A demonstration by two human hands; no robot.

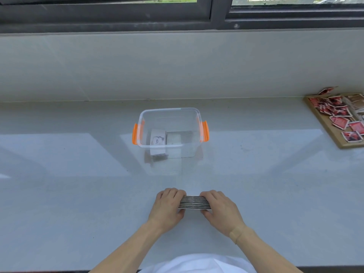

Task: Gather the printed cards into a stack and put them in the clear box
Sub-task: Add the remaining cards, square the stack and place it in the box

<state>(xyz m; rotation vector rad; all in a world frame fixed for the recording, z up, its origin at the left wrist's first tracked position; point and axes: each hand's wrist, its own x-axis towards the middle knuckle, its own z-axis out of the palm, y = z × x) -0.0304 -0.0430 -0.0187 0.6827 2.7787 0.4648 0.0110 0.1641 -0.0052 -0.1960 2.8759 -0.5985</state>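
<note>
I see my left hand [167,206] and right hand [219,208] closed on opposite ends of a squared stack of printed cards [194,202] on the pale glossy counter [78,184]; bare surface separates it from the clear plastic box with orange latches [170,112], cards inside.

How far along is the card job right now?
Done: some cards already lie in the clear box. In hand: the left hand and right hand squeeze a stack of cards on edge on the counter. Left: moving that stack into the box.
</note>
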